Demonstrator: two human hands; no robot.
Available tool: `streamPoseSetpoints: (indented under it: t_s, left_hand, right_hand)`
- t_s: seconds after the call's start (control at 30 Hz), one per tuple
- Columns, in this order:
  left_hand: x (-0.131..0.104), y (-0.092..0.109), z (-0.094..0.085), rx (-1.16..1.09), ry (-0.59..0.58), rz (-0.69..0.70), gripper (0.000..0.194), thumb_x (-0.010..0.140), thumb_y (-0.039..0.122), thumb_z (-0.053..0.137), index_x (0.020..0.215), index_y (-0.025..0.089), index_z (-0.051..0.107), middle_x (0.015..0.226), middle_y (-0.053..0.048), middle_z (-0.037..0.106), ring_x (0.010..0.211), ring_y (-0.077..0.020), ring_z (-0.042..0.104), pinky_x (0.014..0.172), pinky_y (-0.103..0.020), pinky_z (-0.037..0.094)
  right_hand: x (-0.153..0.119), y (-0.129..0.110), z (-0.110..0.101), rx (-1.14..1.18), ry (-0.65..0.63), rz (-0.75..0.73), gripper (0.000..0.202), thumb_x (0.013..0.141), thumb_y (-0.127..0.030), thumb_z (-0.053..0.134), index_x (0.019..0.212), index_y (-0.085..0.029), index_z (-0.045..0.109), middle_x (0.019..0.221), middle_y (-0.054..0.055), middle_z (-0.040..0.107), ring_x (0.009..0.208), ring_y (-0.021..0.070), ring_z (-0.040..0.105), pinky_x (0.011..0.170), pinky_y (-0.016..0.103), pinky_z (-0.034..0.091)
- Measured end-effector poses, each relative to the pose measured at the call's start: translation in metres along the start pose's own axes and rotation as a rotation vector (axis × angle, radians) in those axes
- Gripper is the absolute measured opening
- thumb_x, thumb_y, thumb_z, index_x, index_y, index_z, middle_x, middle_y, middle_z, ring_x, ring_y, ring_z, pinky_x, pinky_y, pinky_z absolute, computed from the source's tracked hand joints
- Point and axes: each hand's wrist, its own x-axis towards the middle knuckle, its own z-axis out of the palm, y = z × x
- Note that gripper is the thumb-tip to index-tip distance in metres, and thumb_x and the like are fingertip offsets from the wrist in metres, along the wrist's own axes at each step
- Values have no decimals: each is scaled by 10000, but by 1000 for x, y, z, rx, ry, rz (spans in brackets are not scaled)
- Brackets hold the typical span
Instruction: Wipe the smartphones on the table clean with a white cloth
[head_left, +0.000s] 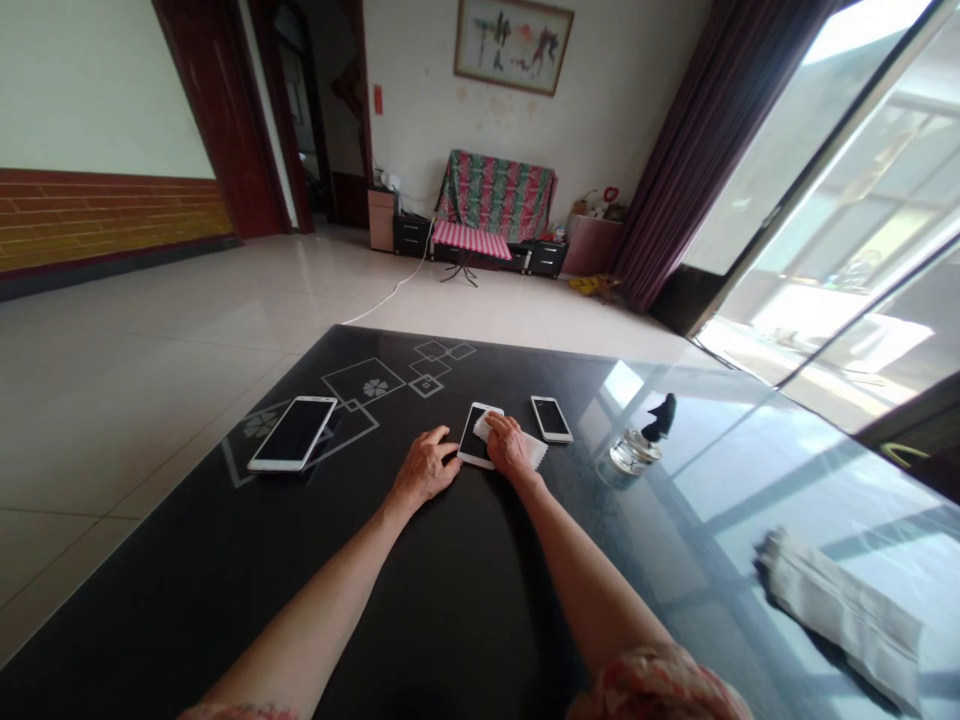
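Observation:
A white smartphone (471,446) with a dark screen lies flat on the black glossy table (420,600), between my hands. My right hand (507,444) presses a white cleaning cloth (535,452) onto the right part of its screen, fingers closed on the cloth. At the phone's left edge rests my left hand (427,466), its fingers apart and the fingertips by the phone's side. A smaller white phone (552,419) lies just beyond the cloth to the right. Farther left is a large white phone or tablet (293,434), screen up.
A glass jar (635,452) with a black object (661,418) at its top stands right of the phones. A crumpled grey-white cloth or packet (844,610) lies near the right side. Beyond the table are a small striped table (472,240) and a covered television (496,195).

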Motion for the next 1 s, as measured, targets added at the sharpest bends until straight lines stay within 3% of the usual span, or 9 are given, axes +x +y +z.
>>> streamPoseSetpoints:
  t_s: [0.3,0.43,0.67,1.0]
  left_hand:
    - [2,-4,2,-67,-7,-41,178,767,280,657,901,206,748,1166,-99,637,1058,-264,606,958,-414,497]
    - [4,-2,0,-87,-9,-72,127,728,252,683,830,208,744,1146,-86,647,1021,-259,617,928,-404,508]
    - [4,-3,0,-97,1,-87,113,712,225,670,785,228,757,1120,-65,659,990,-241,626,919,-389,513]
    - [3,-10,5,-135,16,-86,133,730,220,641,778,233,765,1129,-63,667,1008,-233,634,930,-380,515]
  right_hand:
    - [36,14,12,7,-14,-36,371,816,-66,412,1073,-155,664,1210,92,640,1112,188,559,1040,355,381]
    - [38,11,8,24,-48,-58,374,819,-66,416,1087,-160,660,1226,86,632,1130,176,547,1047,345,379]
    - [5,-5,-5,53,-74,-198,387,842,-79,402,1135,-161,641,1261,90,606,1177,201,508,1046,363,395]
    - [-43,-35,-25,143,-109,-219,384,876,-106,391,1174,-194,618,1299,61,583,1214,186,490,1069,378,389]
